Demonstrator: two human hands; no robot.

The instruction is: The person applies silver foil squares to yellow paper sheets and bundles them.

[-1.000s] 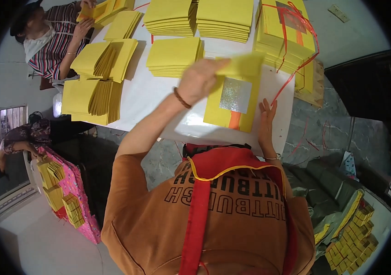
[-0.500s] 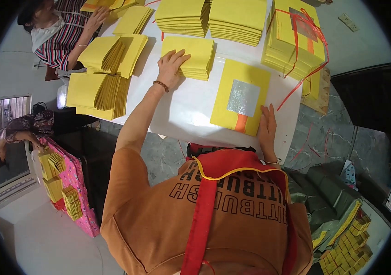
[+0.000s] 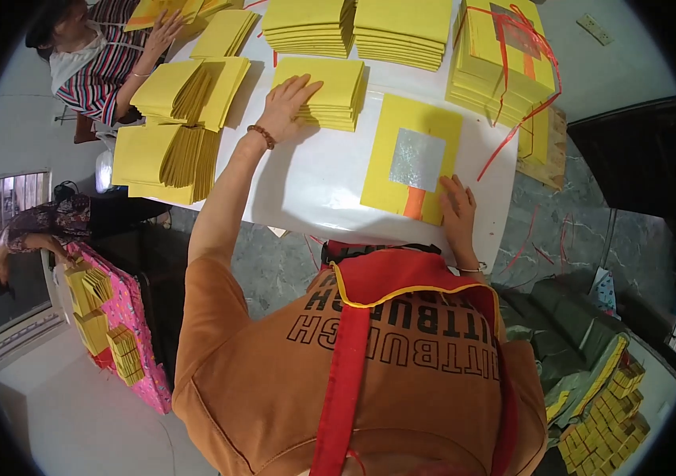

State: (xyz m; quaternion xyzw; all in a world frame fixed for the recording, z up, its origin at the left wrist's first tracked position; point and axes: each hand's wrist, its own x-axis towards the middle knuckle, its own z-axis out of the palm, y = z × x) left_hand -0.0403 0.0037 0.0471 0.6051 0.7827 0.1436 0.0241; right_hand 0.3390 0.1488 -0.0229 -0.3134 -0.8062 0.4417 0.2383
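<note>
My left hand (image 3: 290, 99) lies flat, fingers apart, on a low stack of plain yellow paper sheets (image 3: 342, 83) at the middle of the white table (image 3: 314, 186). My right hand (image 3: 457, 208) rests with spread fingers on the near right corner of a yellow sheet (image 3: 385, 170), which bears a silver foil square (image 3: 415, 159) and an orange strip (image 3: 413, 202). That sheet lies flat by the table's near edge. Neither hand grips anything.
A tall yellow bundle tied with red string (image 3: 504, 55) stands at the right. More yellow stacks (image 3: 405, 28) sit at the back, and fanned ones (image 3: 179, 111) at the left. A seated person's hand (image 3: 163, 28) works there. A pink box of bundles (image 3: 120, 333) is on the floor.
A second ago my left hand held a yellow sheet above the foil sheet. It has since swung left onto the plain stack. My right hand stayed at the foil sheet's corner.
</note>
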